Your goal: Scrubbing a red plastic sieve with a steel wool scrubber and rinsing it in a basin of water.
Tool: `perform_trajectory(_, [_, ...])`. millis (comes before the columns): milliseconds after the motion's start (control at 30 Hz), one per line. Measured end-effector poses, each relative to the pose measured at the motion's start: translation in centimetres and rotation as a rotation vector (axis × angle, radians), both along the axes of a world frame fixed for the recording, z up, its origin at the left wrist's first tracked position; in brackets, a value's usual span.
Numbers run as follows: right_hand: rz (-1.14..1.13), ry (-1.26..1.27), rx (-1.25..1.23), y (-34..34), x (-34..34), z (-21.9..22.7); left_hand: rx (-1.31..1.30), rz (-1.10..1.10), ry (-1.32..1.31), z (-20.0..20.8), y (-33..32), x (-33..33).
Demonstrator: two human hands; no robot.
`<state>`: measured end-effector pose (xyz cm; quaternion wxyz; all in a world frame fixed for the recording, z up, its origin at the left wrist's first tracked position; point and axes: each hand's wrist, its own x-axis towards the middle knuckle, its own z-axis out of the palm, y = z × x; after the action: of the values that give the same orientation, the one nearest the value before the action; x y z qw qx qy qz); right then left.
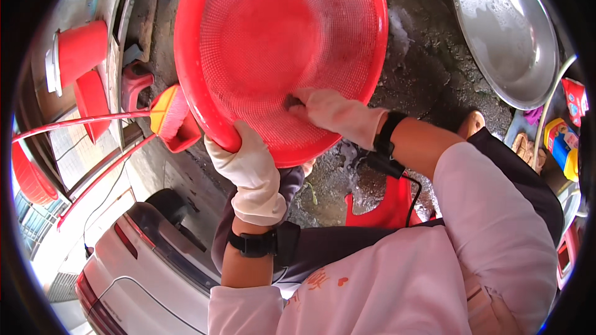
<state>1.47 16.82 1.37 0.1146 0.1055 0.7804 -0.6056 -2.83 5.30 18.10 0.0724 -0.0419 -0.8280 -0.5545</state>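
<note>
A large red plastic colander point(268, 37) with a finely perforated inside is tilted towards me at the top middle. My left hand point(243, 158), in a white glove, is closed around its near left rim. Inside it, my right hand point(332, 113), gloved too, presses against the near wall. A small dark grey wad point(290, 101) shows at the right fingertips; its exact kind is too small to tell. Both wrists wear black straps.
A big metal basin point(506, 31) with suds stands at the upper right on wet ground point(422, 74). Below the colander is a red stool point(382, 205). A broom point(169, 111) and red dustpan point(185, 135) are at left, above a parked car point(146, 273). A bottle point(562, 146) stands far right.
</note>
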Motion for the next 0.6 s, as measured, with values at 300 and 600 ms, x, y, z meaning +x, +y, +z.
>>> perform_trajectory(300, [0.070, -0.098, -0.063, -0.2, -0.4, 2.4, 0.083, 0.009, -0.101, -1.2, -1.9, 0.5])
perform_trajectory(600, [0.108, -0.141, -0.071, 1.8, -1.4, 1.0, 0.126, 0.032, -0.071, -1.3, -2.0, 1.5])
